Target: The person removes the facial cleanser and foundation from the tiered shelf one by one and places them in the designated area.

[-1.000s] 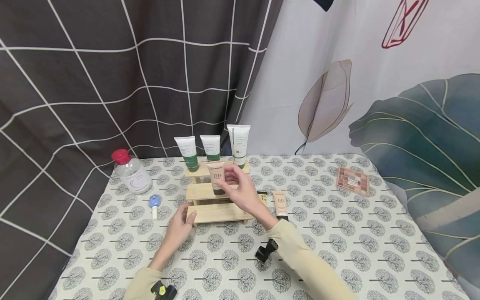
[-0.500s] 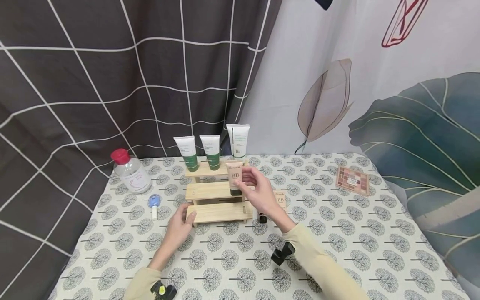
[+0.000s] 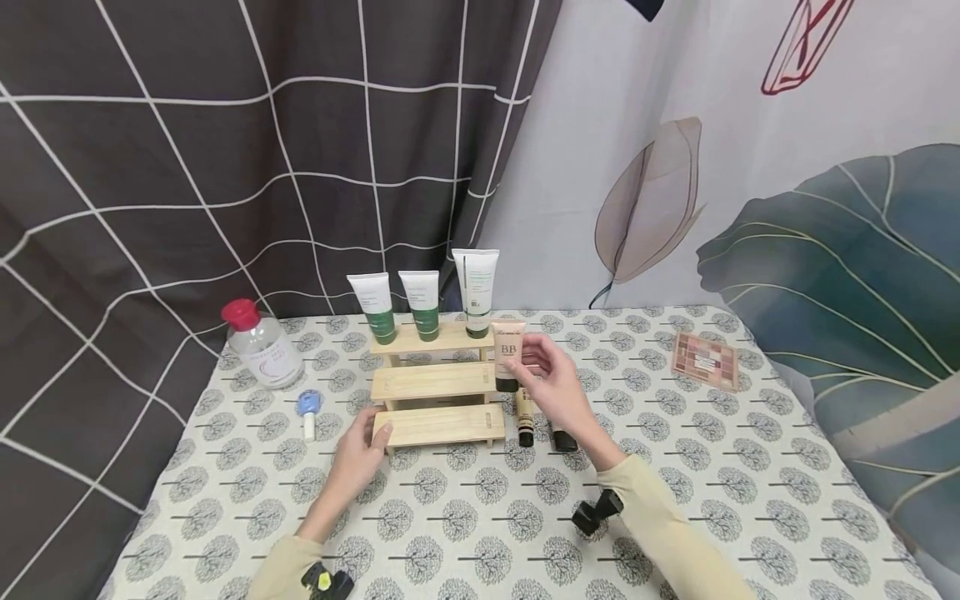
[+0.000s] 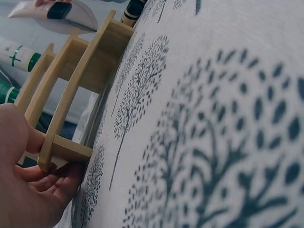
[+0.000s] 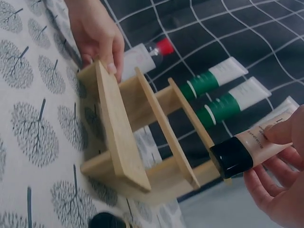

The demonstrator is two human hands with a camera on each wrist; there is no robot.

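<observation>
A beige BB tube (image 3: pixel 508 357) is held upright, black cap down, at the end of the middle tier of a wooden stand (image 3: pixel 438 425), at about 3 o'clock from the stand's centre; whether the cap touches the wood I cannot tell. The right hand (image 3: pixel 551 387) has it from the 3 o'clock side, its grip pinching the tube between thumb and fingers. The left hand (image 3: pixel 360 454) is at 8 o'clock, its grip clasping the front corner of the lowest tier, thumb on top and fingers beneath. Along the top tier stand three tubes, caps down: a white-and-green tube (image 3: pixel 373 308) at 11 o'clock, a second white-and-green tube (image 3: pixel 422 305) at 12, and a taller white tube (image 3: pixel 477 287) at 1. At 4 o'clock, just beside the stand, a gold tube (image 3: pixel 524 415) lies with its black end toward the person, and next to it a black cap (image 3: pixel 564 441) shows partly under the right hand. Farther out on the tree-patterned worktop (image 3: pixel 750 458), a blue-and-white item (image 3: pixel 309 408) lies between 8 and 9 o'clock, a red-capped clear bottle (image 3: pixel 272 354) is near 9, and a makeup palette (image 3: pixel 707 362) lies well apart at 3.
</observation>
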